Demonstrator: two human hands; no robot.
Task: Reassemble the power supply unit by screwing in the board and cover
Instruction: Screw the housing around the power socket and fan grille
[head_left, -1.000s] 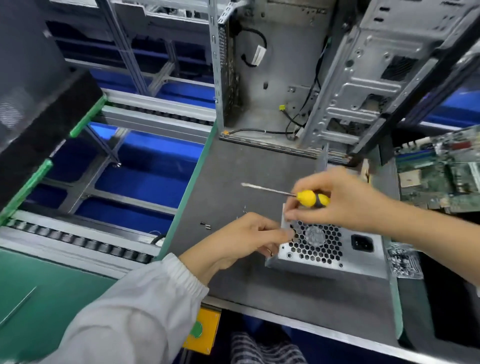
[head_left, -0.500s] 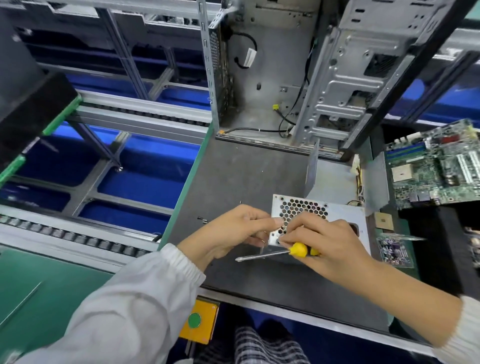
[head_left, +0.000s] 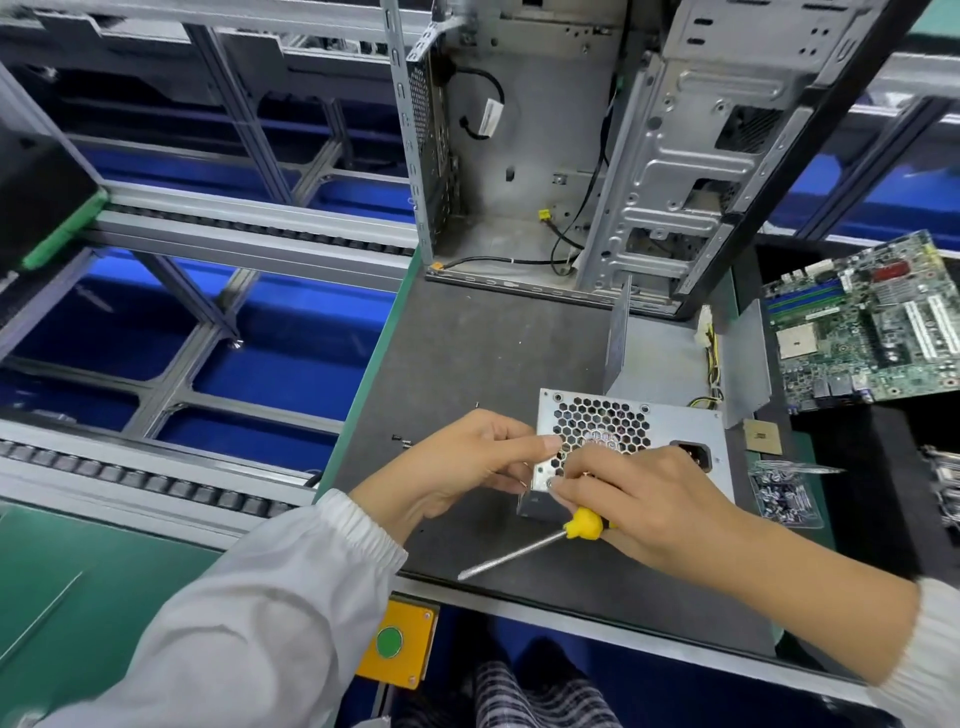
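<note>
Bright, even light; perhaps wide-angle warping.

The power supply unit (head_left: 631, 441) is bare grey sheet metal with a dull sheen, its face punched in a honeycomb grille. The screwdriver (head_left: 524, 551) has a bright steel shaft and a glossy yellow plastic handle. The work mat (head_left: 467, 353) looks matt, dark and slightly grainy; the sleeve (head_left: 249, 613) is white woven cloth

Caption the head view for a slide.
Both hands work at the power supply unit corner: left hand steadies, right hand grips a yellow-handled screwdriver.
</note>
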